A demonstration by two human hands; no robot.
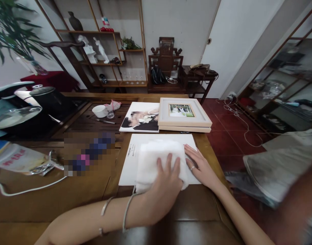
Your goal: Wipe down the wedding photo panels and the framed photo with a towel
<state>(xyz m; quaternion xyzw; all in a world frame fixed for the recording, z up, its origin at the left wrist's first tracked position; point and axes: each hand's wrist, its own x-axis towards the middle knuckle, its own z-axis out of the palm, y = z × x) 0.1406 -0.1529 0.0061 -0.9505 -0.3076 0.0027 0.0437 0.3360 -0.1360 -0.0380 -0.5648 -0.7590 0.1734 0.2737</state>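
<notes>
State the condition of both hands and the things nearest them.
White panel: flat, partly covered
White cloth: folded, on the white panel
Left hand: fingers spread, on the cloth
Right hand: open, at the panel's right side
Picture frames: stacked flat
Photo print: flat, picture up

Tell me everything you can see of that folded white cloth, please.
The folded white cloth looks soft and fluffy, layered into a thick, roughly square pad with rounded corners. It lies on a flat white rectangular board, its near edge reaching past the board's. The person's bare left hand rests on top, fingers spread. The bare right hand is at its right edge; whether fingertips touch it is unclear.
</notes>
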